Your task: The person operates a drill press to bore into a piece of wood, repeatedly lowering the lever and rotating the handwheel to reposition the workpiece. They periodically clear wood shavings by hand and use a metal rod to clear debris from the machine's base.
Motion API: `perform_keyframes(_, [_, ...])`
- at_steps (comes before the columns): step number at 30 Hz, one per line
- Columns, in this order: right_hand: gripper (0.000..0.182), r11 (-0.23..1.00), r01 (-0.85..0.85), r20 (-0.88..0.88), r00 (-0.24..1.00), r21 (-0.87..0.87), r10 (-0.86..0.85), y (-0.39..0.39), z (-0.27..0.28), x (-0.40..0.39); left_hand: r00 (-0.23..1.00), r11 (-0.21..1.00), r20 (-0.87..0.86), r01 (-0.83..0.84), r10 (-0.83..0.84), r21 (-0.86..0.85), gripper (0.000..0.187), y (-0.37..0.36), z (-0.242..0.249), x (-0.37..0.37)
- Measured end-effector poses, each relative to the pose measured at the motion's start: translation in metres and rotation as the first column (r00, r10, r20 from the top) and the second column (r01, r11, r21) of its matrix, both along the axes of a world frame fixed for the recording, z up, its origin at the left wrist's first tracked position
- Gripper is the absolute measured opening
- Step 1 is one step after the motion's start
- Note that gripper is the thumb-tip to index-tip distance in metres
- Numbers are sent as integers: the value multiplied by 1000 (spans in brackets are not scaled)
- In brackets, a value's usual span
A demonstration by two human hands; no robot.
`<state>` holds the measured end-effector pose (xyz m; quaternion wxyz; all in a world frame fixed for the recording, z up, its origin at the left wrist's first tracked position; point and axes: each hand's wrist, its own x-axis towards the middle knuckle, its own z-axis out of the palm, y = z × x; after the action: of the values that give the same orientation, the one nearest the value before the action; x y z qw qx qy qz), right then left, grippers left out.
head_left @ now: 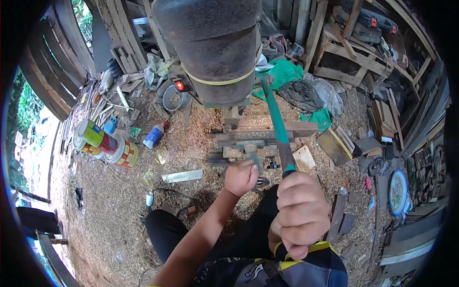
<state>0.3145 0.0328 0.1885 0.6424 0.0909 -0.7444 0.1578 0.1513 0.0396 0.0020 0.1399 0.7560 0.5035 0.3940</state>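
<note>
My right hand point(302, 213) is wrapped round the black grip of a long-handled hammer point(275, 112). Its green shaft slopes up and away, and its small head is at the far end, beside the large drum. My left hand point(240, 178) is closed in a fist, thumb up, at the near side of some wooden pieces point(239, 152). A blurred grey-green part shows just past the fist; what the fingers hold is hidden. Beside that hand lies a dark round metal piece point(262, 182). Wooden beams point(291, 127) lie beyond both hands.
A rusty drum point(215, 52) with a yellow band rises ahead, a red-lit box point(179, 85) at its side. Paint cans point(122, 152), a blue-labelled bottle point(154, 135) and a pale metal strip point(182, 176) lie left. Boards point(334, 146) and a round blue-rimmed tray point(398, 193) are right. Shavings cover the floor.
</note>
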Motion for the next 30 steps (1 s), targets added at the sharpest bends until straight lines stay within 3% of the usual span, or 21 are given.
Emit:
perform_keyframes(1, [51,1000,1,-7,1000,1,-1,2,2,4,1000,1000,-7,1,-1,1,26,1,-1,0])
perform_keyframes(3, [46,996,-29,169,985,83,15,7,6,12,1000,1000,18,5,-6,23,25,1,1,0])
perform_keyframes(9, [36,999,-16,121,993,42,11,1,-1,9,1000,1000,1,-4,4,5,24,1,0,1])
perform_keyframes(13, [35,1000,-16,46,999,18,15,-1,-2,1,999,999,48,0,-2,45,23,3,-4,3])
perform_keyframes(15, [38,1000,8,-81,997,-11,-9,-3,1,-4,999,998,52,-4,1,62,22,4,-5,3])
perform_keyframes(19, [33,1000,-19,-123,992,-10,18,-2,-5,-6,999,998,39,-17,15,57,22,3,-5,5])
perform_keyframes(26, [25,1000,-19,-183,983,4,19,0,-14,-5,997,998,62,-43,40,43,21,2,-2,7])
perform_keyframes(28, [33,997,-61,3,998,48,61,3,-19,5,998,998,56,-45,42,51,21,2,-3,7])
perform_keyframes(30, [25,1000,-5,-104,995,21,7,-4,-20,-6,998,997,50,-45,42,62,21,2,-3,6])
